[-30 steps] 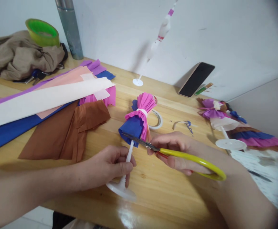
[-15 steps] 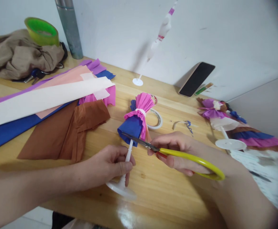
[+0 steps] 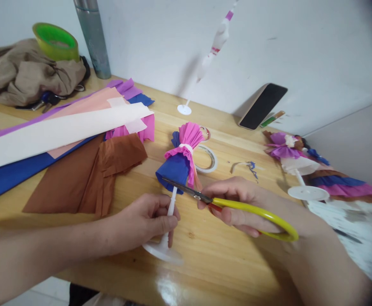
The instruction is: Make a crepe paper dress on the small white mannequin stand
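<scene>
My left hand point(image 3: 155, 219) is closed round the white plastic stand point(image 3: 172, 206), just above its round base. Pleated pink crepe paper point(image 3: 191, 134) and blue crepe paper point(image 3: 174, 166) wrap the stand's upper end, tied at the middle with a white band; what is under the paper is hidden. In my right hand point(image 3: 237, 204) are scissors point(image 3: 252, 207) with yellow and red handles. Their blades lie across the lower edge of the blue paper, near the stem. How far apart the blades are, I cannot make out.
Crepe paper sheets, with a white strip point(image 3: 67, 126) and a brown piece point(image 3: 77, 178), lie left. Behind are a roll of tape point(image 3: 208, 158), a figure on a stand point(image 3: 184, 109), a phone point(image 3: 264, 106) and a bottle point(image 3: 95, 42). A paper-dressed doll point(image 3: 297, 165) lies right.
The paper-wrapped top of the stand has shifted slightly left and up. The scissors have moved very slightly left with it; both hands keep their grip.
</scene>
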`<control>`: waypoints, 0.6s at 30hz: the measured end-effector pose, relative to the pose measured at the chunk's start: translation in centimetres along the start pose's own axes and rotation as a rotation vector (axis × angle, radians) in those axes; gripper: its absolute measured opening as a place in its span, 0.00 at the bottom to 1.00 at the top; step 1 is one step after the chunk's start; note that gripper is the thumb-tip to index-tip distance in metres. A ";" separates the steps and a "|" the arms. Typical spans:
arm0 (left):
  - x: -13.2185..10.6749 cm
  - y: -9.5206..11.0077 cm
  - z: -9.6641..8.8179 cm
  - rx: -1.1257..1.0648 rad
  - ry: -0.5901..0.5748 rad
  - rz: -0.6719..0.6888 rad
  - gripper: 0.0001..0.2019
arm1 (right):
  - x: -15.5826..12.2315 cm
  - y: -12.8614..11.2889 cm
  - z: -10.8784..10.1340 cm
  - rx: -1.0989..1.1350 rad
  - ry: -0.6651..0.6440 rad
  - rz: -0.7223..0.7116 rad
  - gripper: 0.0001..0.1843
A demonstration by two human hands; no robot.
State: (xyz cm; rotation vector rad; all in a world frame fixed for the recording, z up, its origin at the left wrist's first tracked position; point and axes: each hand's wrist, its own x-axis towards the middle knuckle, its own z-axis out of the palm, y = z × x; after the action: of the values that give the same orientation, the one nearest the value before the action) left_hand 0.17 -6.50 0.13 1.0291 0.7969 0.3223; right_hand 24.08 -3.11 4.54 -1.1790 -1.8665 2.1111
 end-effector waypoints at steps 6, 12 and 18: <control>0.0 -0.1 0.1 -0.017 -0.003 -0.010 0.13 | -0.1 -0.2 0.1 -0.024 0.029 0.069 0.29; 0.1 -0.3 -0.1 -0.015 -0.018 -0.004 0.16 | -0.1 0.1 0.0 -0.006 -0.004 0.005 0.28; 0.2 -0.5 -0.1 -0.030 -0.026 0.017 0.18 | 0.1 0.1 0.1 -0.135 -0.051 -0.165 0.25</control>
State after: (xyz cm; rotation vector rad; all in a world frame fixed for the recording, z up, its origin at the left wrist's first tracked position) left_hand 0.13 -6.60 -0.43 1.0107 0.7584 0.3339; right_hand 24.02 -3.13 4.39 -0.9642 -2.0790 1.9740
